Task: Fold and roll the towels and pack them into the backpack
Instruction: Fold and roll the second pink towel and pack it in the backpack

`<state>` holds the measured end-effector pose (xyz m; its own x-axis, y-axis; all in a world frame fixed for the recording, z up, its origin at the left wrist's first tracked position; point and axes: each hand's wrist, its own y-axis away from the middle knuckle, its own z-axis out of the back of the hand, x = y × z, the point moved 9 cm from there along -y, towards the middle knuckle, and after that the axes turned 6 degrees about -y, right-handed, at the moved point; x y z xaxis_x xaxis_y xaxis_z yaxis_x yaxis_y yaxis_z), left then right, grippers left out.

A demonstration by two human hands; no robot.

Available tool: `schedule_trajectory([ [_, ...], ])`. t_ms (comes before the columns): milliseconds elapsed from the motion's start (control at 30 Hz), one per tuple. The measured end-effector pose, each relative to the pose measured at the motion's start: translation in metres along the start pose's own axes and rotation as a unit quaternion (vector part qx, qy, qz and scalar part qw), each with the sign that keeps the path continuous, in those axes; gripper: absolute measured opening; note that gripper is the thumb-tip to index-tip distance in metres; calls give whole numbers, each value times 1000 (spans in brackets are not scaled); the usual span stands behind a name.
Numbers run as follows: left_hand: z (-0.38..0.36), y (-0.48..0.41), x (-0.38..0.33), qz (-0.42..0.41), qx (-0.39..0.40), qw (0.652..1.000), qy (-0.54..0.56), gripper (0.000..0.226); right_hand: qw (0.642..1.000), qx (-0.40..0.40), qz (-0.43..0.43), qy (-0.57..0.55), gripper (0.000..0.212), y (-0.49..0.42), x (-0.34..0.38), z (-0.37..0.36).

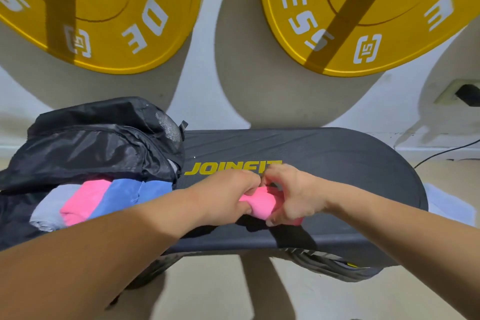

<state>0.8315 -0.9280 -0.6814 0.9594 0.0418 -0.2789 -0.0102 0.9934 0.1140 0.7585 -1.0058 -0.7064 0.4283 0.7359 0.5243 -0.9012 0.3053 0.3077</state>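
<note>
Yellow weight plates (pixel 104 8) hang behind the dark surface (pixel 337 163). Near its front edge, the left hand (pixel 226 197) and right hand (pixel 293 195) both grip a small pink towel (pixel 259 202), bunched into a roll. It looks soft, light and springy, so it is best pinched at both ends. The backpack (pixel 98 148) sits at the left end.

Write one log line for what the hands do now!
step: rolling | left hand: grips pink towel | right hand: grips same towel | backpack: open | packed towels: grey, pink, blue

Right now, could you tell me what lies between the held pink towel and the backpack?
In the head view, only the left hand gripping the pink towel and bare bench top separate it from the backpack.
</note>
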Motion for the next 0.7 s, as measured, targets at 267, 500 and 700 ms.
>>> schedule_trajectory([
  [267, 69, 105, 74, 110, -69, 985, 118, 41, 988, -55, 127, 68, 35, -21, 131, 7],
  [500, 79, 207, 147, 233, -203, 932, 188, 27, 981, -114, 139, 72, 43, -70, 239, 1],
  [700, 76, 317, 242, 423, -341, 812, 211, 10, 981, -156, 116, -21, 47, -110, 283, -38],
])
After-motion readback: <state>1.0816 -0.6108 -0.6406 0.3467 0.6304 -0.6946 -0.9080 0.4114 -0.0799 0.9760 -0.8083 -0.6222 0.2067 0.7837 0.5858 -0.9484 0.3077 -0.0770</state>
